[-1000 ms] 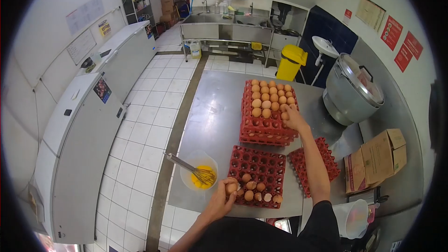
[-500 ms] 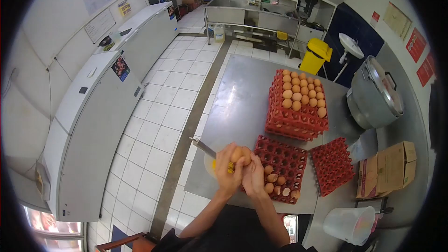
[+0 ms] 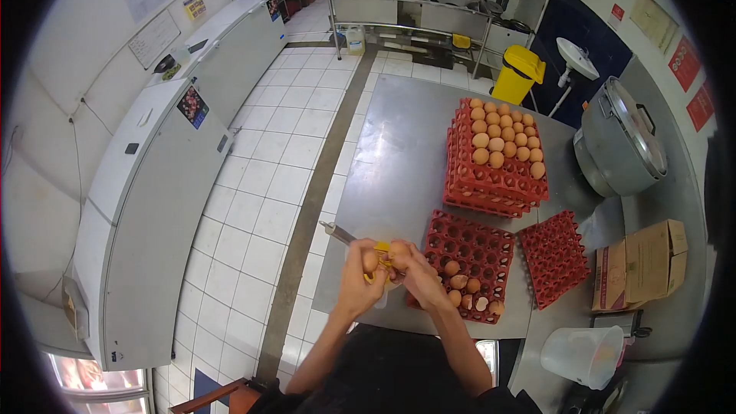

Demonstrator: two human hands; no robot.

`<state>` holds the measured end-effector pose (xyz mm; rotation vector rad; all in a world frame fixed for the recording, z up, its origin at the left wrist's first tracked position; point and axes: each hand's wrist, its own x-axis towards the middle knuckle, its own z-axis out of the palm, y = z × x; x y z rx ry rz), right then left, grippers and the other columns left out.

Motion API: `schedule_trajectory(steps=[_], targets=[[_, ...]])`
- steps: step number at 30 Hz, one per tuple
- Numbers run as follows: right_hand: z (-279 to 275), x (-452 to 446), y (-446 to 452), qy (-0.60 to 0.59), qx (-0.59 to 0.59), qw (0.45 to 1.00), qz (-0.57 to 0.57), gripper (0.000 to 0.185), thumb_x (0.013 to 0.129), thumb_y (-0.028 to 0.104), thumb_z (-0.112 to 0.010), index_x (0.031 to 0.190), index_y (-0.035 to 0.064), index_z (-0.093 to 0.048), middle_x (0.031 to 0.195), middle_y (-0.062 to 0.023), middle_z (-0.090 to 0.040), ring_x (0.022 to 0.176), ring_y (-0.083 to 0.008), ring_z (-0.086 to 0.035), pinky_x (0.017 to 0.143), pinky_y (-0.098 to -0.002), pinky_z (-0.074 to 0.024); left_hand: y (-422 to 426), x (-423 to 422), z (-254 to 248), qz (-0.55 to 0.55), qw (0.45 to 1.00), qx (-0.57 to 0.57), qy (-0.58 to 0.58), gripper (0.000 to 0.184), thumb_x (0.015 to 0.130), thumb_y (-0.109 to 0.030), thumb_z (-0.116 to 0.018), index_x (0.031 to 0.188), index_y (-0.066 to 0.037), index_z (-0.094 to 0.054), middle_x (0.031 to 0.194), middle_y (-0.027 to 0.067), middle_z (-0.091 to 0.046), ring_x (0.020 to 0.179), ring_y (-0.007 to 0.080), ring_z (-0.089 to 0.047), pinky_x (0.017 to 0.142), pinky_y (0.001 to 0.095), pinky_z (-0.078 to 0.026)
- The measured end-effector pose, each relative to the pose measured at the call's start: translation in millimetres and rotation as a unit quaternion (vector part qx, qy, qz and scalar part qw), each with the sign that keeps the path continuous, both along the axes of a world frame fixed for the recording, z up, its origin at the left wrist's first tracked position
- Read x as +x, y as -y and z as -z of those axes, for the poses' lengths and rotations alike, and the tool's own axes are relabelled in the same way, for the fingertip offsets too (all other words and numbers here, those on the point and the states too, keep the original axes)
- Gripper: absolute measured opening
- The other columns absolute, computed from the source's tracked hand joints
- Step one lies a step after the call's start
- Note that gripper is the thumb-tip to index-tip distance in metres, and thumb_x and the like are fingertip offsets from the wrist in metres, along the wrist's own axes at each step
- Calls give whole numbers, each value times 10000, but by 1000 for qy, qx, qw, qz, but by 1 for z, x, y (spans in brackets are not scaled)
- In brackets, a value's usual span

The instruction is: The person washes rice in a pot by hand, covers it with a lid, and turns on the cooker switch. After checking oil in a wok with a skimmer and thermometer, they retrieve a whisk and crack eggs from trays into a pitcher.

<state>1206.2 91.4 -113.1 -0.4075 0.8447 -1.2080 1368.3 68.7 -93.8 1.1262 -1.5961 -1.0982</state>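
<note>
Over the bowl (image 3: 377, 300), which holds yellow egg and a whisk (image 3: 337, 233), both hands are close together. My left hand (image 3: 359, 277) is closed on a brown egg (image 3: 370, 261). My right hand (image 3: 418, 276) is closed on another brown egg (image 3: 399, 251); whether its shell is cracked, I cannot tell. The hands hide most of the bowl. Just right of them lies a red tray (image 3: 469, 249) with several brown eggs and broken shells in its near part. Behind it stands a stack of red trays (image 3: 494, 184) topped with several whole eggs (image 3: 509, 149).
An empty red tray (image 3: 556, 261) lies on the steel table (image 3: 395, 153) at the right. Beyond it are a cardboard box (image 3: 640, 267), a large metal pot (image 3: 619, 142) and a clear plastic tub (image 3: 583, 356). White freezers (image 3: 165, 215) line the left wall.
My right hand has come from the egg stack to my left hand, bringing an egg. The two eggs, together half a second ago, are now slightly apart. The view has shifted.
</note>
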Motion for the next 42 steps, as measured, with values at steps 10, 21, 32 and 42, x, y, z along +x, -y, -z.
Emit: schedule_trajectory(steps=[10, 21, 32, 42], targets=[[-44, -1, 17, -495, -198, 812, -237, 516, 835, 19, -575, 1340, 24, -472, 1132, -207, -605, 990, -363, -620, 873, -393, -501, 28, 37, 0, 157, 975, -104, 116, 459, 829, -53, -710, 1274, -95, -605, 1011, 172, -681, 951, 391, -661, 819, 431, -548], [-61, 16, 30, -575, -250, 742, -238, 614, 809, -27, -529, 1406, 26, -400, 1283, -237, -509, 1170, -424, -545, 975, -438, -459, 32, 54, -13, 70, 954, -238, 167, 476, 747, 56, -759, 1194, -67, -650, 910, 135, -647, 791, 302, -649, 689, 370, -531], [-12, -83, -76, -499, -105, 854, 100, 339, 940, 168, -609, 1252, 50, -550, 1177, -170, -602, 1102, -315, -607, 949, -395, -474, -33, -73, 3, 167, 979, -94, 69, 432, 820, -56, -782, 1190, -22, -563, 1024, 153, -697, 982, 325, -694, 850, 384, -550], [74, -188, -138, -712, 45, 689, 123, 408, 902, 120, -614, 1301, 67, -547, 1194, -195, -587, 952, -355, -626, 857, -428, -501, -66, -121, 8, 242, 962, -84, 98, 458, 830, -85, -776, 1233, -50, -562, 959, 130, -704, 915, 312, -699, 829, 396, -549]])
